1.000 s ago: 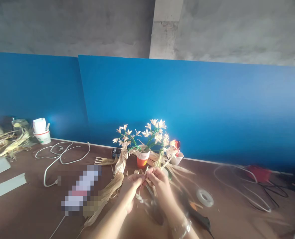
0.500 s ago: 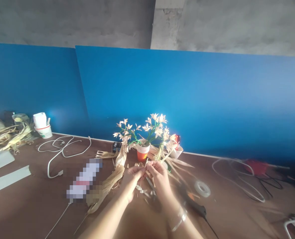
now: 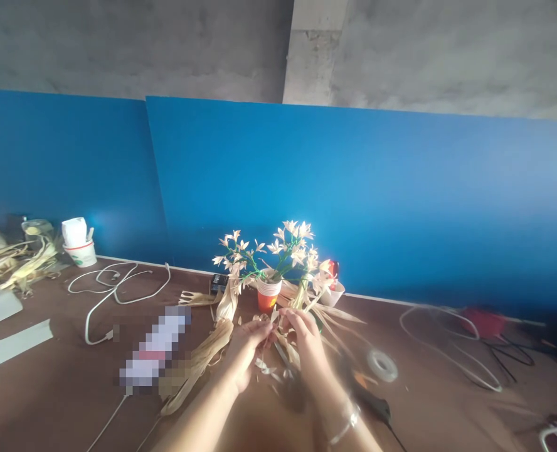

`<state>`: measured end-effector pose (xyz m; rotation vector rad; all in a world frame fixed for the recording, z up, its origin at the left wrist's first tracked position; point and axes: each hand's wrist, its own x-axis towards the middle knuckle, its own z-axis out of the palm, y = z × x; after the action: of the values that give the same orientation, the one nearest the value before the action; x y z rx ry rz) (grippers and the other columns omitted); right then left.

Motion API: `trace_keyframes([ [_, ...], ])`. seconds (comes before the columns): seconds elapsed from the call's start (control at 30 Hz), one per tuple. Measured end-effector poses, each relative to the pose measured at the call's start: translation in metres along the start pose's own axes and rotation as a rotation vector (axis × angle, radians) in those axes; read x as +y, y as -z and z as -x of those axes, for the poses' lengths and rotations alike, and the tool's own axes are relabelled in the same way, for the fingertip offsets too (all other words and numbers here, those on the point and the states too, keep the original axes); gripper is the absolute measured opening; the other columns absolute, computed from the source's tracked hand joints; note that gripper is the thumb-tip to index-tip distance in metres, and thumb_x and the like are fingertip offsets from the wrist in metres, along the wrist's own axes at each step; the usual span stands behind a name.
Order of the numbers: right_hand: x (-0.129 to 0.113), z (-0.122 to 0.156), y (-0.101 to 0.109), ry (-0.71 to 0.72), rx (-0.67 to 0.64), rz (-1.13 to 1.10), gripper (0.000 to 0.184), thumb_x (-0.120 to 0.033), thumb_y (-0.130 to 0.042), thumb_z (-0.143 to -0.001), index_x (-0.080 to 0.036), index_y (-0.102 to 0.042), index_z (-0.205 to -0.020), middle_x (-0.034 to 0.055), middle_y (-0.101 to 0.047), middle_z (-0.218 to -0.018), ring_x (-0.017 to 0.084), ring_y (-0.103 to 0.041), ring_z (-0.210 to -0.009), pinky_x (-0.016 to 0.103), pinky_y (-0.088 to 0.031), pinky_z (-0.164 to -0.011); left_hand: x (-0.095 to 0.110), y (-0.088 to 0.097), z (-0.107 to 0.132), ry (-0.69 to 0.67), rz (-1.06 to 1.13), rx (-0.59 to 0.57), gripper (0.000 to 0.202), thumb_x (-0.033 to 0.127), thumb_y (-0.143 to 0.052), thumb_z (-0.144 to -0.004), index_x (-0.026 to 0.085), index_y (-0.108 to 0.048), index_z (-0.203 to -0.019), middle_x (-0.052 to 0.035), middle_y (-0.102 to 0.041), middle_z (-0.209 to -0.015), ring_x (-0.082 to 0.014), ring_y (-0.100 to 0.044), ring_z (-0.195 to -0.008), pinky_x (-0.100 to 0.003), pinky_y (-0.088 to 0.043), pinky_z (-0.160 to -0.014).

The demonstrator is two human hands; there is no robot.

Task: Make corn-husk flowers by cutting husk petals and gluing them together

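Note:
My left hand [image 3: 246, 346] is closed in a pinch, with a small pale petal-like piece of corn husk [image 3: 274, 313] standing up from its fingertips. Close beside it, my right hand [image 3: 303, 333] has thumb and fingers pressed together; what lies between them is too small to make out. Just behind both hands stands an orange and white paper cup [image 3: 270, 295] holding green stems with cream husk flowers [image 3: 293, 242]. Below the fingers lie small pale scraps [image 3: 268, 369] and a blurred tool, partly hidden by my right hand.
Dry corn husks [image 3: 203, 361] lie left of my hands, near a pixelated object [image 3: 153, 348] and a white cable [image 3: 113, 292]. To the right are a roll of clear tape [image 3: 382, 366] and a dark corded tool [image 3: 372, 402]. A blue partition [image 3: 330, 188] closes off the back.
My fingertips have drawn slightly apart, and the pale husk piece shows more plainly between them. The right fingers have lifted and stretched a little. The whole view has shifted slightly.

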<state>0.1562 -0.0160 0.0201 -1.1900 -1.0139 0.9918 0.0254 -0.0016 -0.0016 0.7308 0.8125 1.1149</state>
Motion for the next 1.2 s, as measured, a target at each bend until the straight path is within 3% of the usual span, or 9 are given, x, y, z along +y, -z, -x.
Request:
trace_keyframes([
  [0.27, -0.003, -0.005, 0.007, -0.112, -0.201, -0.115, 0.027, -0.045, -0.075, -0.071, -0.019, -0.067, -0.070, -0.0027, -0.059, -0.063, 0.013, -0.053, -0.060, 0.025, -0.042, -0.060, -0.003, 0.003, 0.004, 0.170, 0.121, -0.131, 0.021, 0.027, -0.085, -0.062, 0.013, -0.073, -0.072, 0.0002, -0.064, -0.061, -0.0074, -0.055, -0.055, -0.017, -0.041, -0.053],
  [0.43, -0.005, -0.005, 0.007, -0.097, -0.198, -0.142, 0.030, -0.044, -0.079, -0.065, -0.017, -0.065, -0.067, -0.0034, -0.057, -0.059, 0.011, -0.049, -0.055, 0.024, -0.041, -0.058, -0.002, 0.003, 0.007, 0.192, 0.139, -0.173, 0.021, 0.026, -0.085, -0.063, 0.011, -0.074, -0.071, 0.0002, -0.062, -0.060, -0.0066, -0.053, -0.054, -0.017, -0.039, -0.051],
  [0.57, -0.009, -0.004, 0.006, -0.063, -0.157, -0.105, 0.032, -0.046, -0.077, -0.065, -0.017, -0.064, -0.064, -0.0018, -0.059, -0.058, 0.013, -0.051, -0.055, 0.026, -0.042, -0.057, -0.002, 0.002, 0.005, 0.159, 0.084, -0.179, 0.025, 0.029, -0.083, -0.067, 0.011, -0.075, -0.081, -0.0010, -0.064, -0.064, -0.0077, -0.055, -0.057, -0.017, -0.038, -0.052],
  [0.67, -0.011, -0.004, 0.006, -0.027, -0.086, -0.065, 0.033, -0.046, -0.077, -0.065, -0.016, -0.065, -0.062, -0.0005, -0.060, -0.058, 0.014, -0.052, -0.056, 0.027, -0.042, -0.057, -0.005, 0.000, 0.001, 0.048, 0.004, -0.110, 0.036, 0.029, -0.085, -0.062, 0.013, -0.072, -0.091, -0.0026, -0.069, -0.069, -0.0113, -0.059, -0.060, -0.021, -0.040, -0.056],
  [0.77, -0.011, -0.004, 0.006, -0.003, -0.031, -0.017, 0.033, -0.046, -0.076, -0.065, -0.015, -0.065, -0.061, -0.0007, -0.059, -0.056, 0.014, -0.051, -0.056, 0.026, -0.040, -0.056, -0.009, -0.002, -0.003, -0.133, -0.164, -0.010, 0.039, 0.030, -0.084, -0.059, 0.015, -0.067, -0.090, -0.0017, -0.070, -0.064, -0.0143, -0.060, -0.058, -0.024, -0.042, -0.059],
  [0.97, -0.011, 0.000, 0.002, -0.088, -0.023, -0.055, 0.032, -0.045, -0.076, -0.066, -0.015, -0.067, -0.068, 0.0005, -0.063, -0.064, 0.018, -0.058, -0.067, 0.028, -0.044, -0.063, -0.014, -0.002, 0.001, -0.545, -0.640, 0.119, 0.016, 0.032, -0.071, -0.074, 0.019, -0.066, -0.082, -0.0035, -0.072, -0.078, -0.0199, -0.066, -0.075, -0.031, -0.050, -0.072],
  [1.2, -0.011, 0.004, -0.003, -0.067, -0.004, -0.075, 0.038, -0.050, -0.080, -0.059, -0.015, -0.065, -0.063, 0.0000, -0.061, -0.060, 0.015, -0.054, -0.060, 0.025, -0.041, -0.057, -0.017, 0.006, 0.000, -0.770, -0.971, 0.205, 0.012, 0.027, -0.062, -0.084, 0.020, -0.072, -0.079, -0.0053, -0.074, -0.077, -0.0238, -0.068, -0.076, -0.037, -0.051, -0.073],
])
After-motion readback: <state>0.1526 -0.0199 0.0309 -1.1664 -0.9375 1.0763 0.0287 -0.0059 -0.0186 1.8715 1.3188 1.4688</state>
